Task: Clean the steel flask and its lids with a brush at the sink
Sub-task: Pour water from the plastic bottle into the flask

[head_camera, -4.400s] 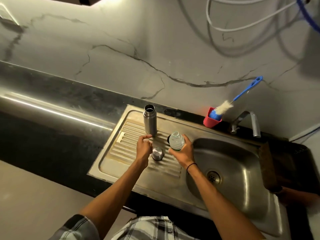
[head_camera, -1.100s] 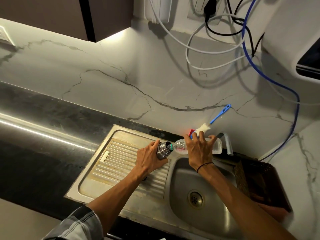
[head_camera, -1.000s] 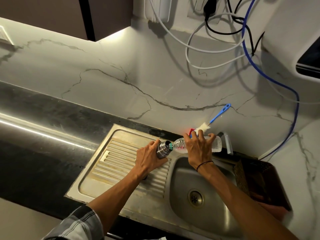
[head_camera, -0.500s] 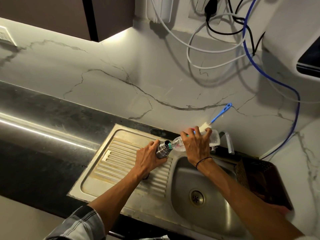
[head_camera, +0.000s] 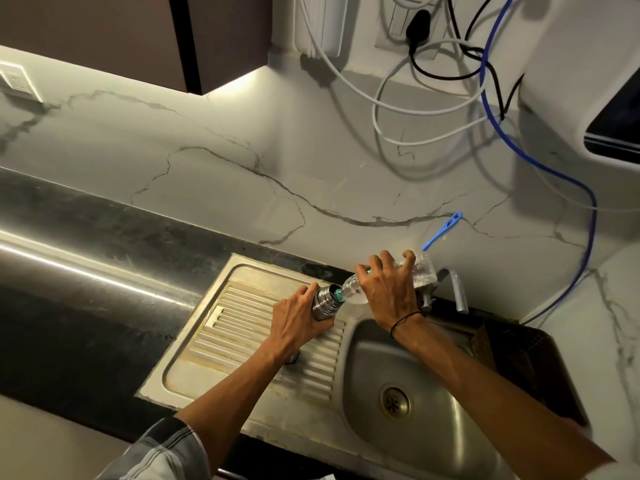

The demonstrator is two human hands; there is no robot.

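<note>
The left hand (head_camera: 298,320) is gripping the steel flask (head_camera: 323,301) around its body, fingers curled over it, holding it above the ribbed draining board of the sink (head_camera: 242,327), near the basin's far left corner. The flask is tilting with its open mouth facing right. The right hand (head_camera: 389,289) is clasping a clear plastic bottle (head_camera: 420,271), fingers wrapped over its top, and is holding it tipped almost flat, its neck meeting the flask's mouth. A black band is sitting on the right wrist. Just beyond the bottle, the blue handle of the brush (head_camera: 443,230) is leaning against the marble wall, its head hidden behind the hand. A tap (head_camera: 457,289) is standing to the right of the bottle. A small dark object is peeking out under the left wrist on the draining board; what it is cannot be told. The dark tabletop (head_camera: 86,271) is stretching away to the left.
</note>
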